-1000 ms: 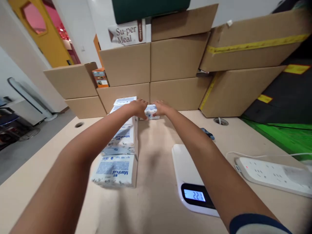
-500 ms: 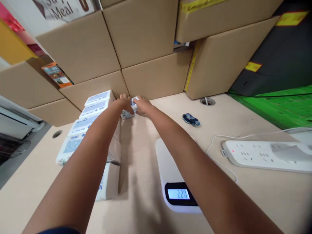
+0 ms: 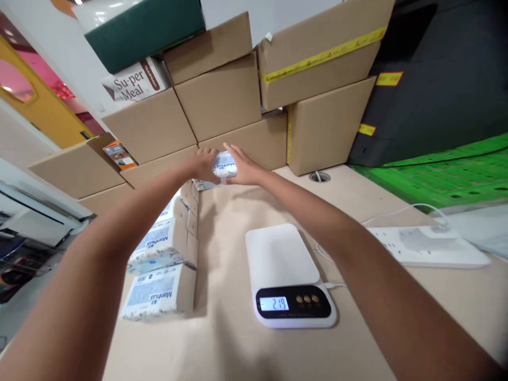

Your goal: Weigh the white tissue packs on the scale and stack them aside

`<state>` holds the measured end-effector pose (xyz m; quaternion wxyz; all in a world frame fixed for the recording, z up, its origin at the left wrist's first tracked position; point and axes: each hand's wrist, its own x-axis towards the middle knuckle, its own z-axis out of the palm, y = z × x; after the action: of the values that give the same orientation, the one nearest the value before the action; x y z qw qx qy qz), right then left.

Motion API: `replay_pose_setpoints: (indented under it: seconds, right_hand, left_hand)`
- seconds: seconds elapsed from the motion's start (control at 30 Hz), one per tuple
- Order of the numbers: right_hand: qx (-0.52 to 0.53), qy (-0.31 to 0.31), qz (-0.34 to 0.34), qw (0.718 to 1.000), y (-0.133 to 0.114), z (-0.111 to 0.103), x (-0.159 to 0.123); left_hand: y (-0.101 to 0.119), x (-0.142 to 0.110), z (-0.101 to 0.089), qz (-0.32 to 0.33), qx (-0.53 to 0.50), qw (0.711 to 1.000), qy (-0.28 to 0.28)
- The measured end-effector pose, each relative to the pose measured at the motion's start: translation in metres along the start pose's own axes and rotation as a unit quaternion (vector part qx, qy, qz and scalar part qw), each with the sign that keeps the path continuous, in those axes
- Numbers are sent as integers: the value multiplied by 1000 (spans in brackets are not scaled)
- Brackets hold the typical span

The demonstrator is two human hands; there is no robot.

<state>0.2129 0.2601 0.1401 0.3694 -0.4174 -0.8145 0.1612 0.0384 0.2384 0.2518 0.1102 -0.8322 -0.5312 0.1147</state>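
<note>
Between my two hands, near the back of the table, is a white and blue tissue pack (image 3: 225, 164) marked Manhua. My left hand (image 3: 207, 163) grips its left end and my right hand (image 3: 243, 168) its right end. Another pack lies partly hidden beneath it. To the left, stacked tissue packs (image 3: 159, 243) form a row, partly covered by my left forearm. A single tissue pack (image 3: 156, 293) sits at the near end of that row. On the right, a white digital scale (image 3: 281, 254) has a lit display, with nothing on its plate.
Brown cardboard boxes (image 3: 226, 95) are stacked along the table's back edge. A white power strip (image 3: 428, 246) with a cable lies at the right, partly behind my right forearm. Near the back right is a cable hole (image 3: 319, 177); beyond it stands a green plastic crate (image 3: 448, 169).
My hands have raised a tissue pack, and its printed face now shows. The camera view has tilted up, bringing more boxes into sight. The scale is less covered by my right arm.
</note>
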Motion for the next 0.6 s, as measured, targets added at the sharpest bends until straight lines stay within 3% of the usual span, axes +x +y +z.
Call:
replay_pose_setpoints:
  seconds: [0.13, 0.2, 0.27, 0.33, 0.43, 0.5, 0.6]
  right_hand:
    - [27, 56, -61, 996, -18, -53, -68]
    - [48, 55, -61, 995, -33, -71, -116]
    - [68, 40, -46, 996, -46, -78, -165]
    - [82, 20, -18, 996, -51, -74, -209]
    - [100, -20, 44, 994, -43, -53, -255]
    - [109, -32, 77, 991, -31, -39, -271]
    - [105, -16, 84, 991, -17, -30, -281]
  left_hand:
    - [43, -60, -30, 67, -7, 993, 98]
    - [71, -96, -30, 87, -22, 989, 115]
    - [98, -127, -18, 111, -56, 985, 118]
    - [123, -148, 6, 131, -99, 982, 98]
    - [151, -158, 46, 147, -153, 977, 30]
    - [161, -155, 66, 154, -177, 972, 3]
    - [161, -155, 78, 172, -223, 959, 30]
